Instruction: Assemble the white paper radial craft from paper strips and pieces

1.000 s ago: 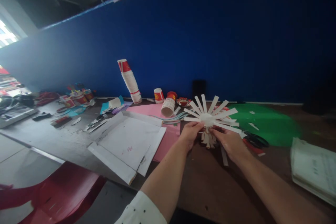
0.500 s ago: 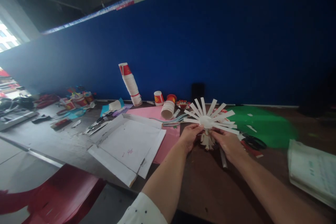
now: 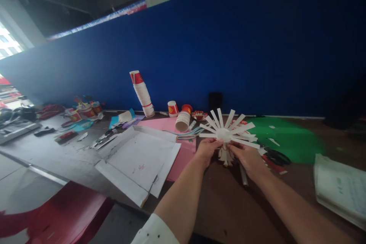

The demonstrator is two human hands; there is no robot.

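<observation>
Between my hands is a paper cup (image 3: 223, 135) cut into strips, which fan outward around its round white base like petals. My left hand (image 3: 208, 150) pinches its near left side, and my right hand (image 3: 246, 156) pinches the near right side, fingers partly hidden beneath the strips. Just below the cup is a smaller pale piece with curled strips (image 3: 225, 155); whether it is joined to the cup I cannot tell. A pale stick (image 3: 243, 175) pokes out under my right hand.
A white cardboard box lid (image 3: 134, 156) lies left, over pink paper (image 3: 187, 156). Behind are a tall stack of paper cups (image 3: 143, 93) and a tipped stack (image 3: 183, 120). Black-handled scissors (image 3: 277, 156), green paper (image 3: 286, 137) and a book (image 3: 340, 188) are right.
The view has shifted very slightly. Both hands still hold the cut cup in nearly the same place, its strips turned a little.
</observation>
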